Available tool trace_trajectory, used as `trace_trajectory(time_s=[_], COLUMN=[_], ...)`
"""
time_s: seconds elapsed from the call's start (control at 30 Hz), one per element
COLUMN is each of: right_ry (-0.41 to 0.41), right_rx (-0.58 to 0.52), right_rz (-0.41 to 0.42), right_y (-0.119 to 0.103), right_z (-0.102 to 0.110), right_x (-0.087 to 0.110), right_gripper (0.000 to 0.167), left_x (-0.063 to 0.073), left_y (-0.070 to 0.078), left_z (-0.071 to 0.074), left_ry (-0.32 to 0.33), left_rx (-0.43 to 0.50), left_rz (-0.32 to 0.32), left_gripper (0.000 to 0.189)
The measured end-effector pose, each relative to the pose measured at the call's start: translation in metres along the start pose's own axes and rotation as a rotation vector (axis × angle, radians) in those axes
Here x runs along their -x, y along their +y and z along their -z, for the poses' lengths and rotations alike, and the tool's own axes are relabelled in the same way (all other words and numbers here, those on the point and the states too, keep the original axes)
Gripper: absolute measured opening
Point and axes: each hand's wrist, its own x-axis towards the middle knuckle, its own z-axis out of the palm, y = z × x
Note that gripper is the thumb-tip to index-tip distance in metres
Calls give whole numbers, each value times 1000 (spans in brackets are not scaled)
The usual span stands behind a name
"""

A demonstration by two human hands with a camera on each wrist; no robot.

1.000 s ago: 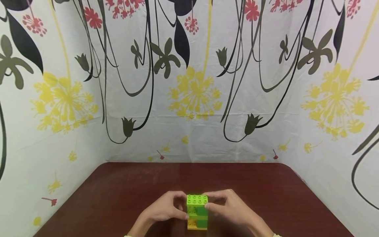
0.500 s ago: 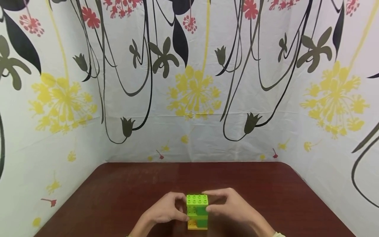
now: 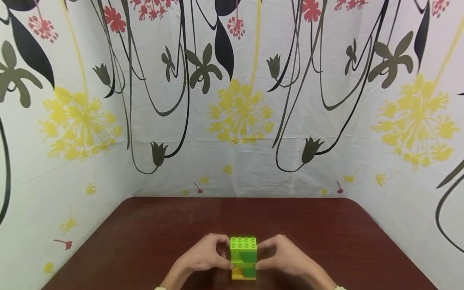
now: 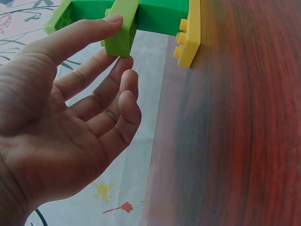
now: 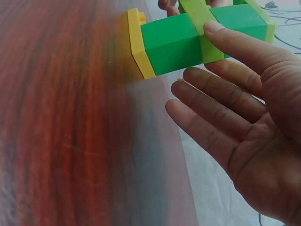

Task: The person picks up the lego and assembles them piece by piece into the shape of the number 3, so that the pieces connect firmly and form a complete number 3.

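Observation:
A stack of toy building bricks [image 3: 243, 257] stands upright on the near part of the table, in the middle of the head view. Its base is a yellow brick [image 4: 190, 42]; above come a dark green brick [image 5: 171, 44], a lime green layer [image 5: 203, 30], another dark green brick [image 5: 239, 22] and a studded lime green top [image 3: 243, 243]. My left hand [image 3: 206, 254] pinches the lime middle layer from the left, thumb at the front. From the right, my right hand [image 3: 284, 257] pinches that same layer. The lower fingers of both hands are off the bricks.
The dark red-brown table [image 3: 166, 223] stretches back behind the stack. White cloth [image 3: 239, 173] printed with flowers hangs at its back and along both sides.
My right hand has come down from the upper part of the stack to the lime middle layer. The left hand keeps its place, and the stack stays standing.

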Motion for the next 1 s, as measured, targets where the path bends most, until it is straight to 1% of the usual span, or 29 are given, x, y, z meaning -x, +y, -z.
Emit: trace_trajectory(time_s=[0.1, 0.27, 0.4, 0.5, 0.57, 0.63, 0.77, 0.9, 1.0], right_ry=[2, 27, 40, 55, 76, 99, 147, 202, 256], right_rx=[12, 9, -53, -70, -60, -73, -160, -227, -250], right_rz=[-10, 8, -12, -32, -39, -45, -63, -103, -145], right_y=[1, 0, -3, -3, -3, -3, -3, -2, -1], right_z=[-1, -3, -2, -1, 0, 0, -3, -7, -10], right_x=[0, 1, 1, -1, -3, -4, -6, -7, -8], right_gripper=[24, 22, 23, 26, 28, 32, 41, 48, 50], left_x=[-1, -1, 0, 0, 0, 0, -2, -5, -8], left_y=[1, 3, 4, 4, 3, 2, 1, 0, 0], left_z=[0, 0, 4, 6, 6, 6, 4, 0, -4], left_ry=[3, 23, 47, 72, 95, 122, 183, 247, 301], left_rx=[0, 7, 39, 72, 95, 119, 137, 153, 180], left_rz=[-2, 0, 24, 32, 28, 24, 26, 48, 73], left_gripper=[23, 23, 25, 29, 31, 32, 33, 31, 29])
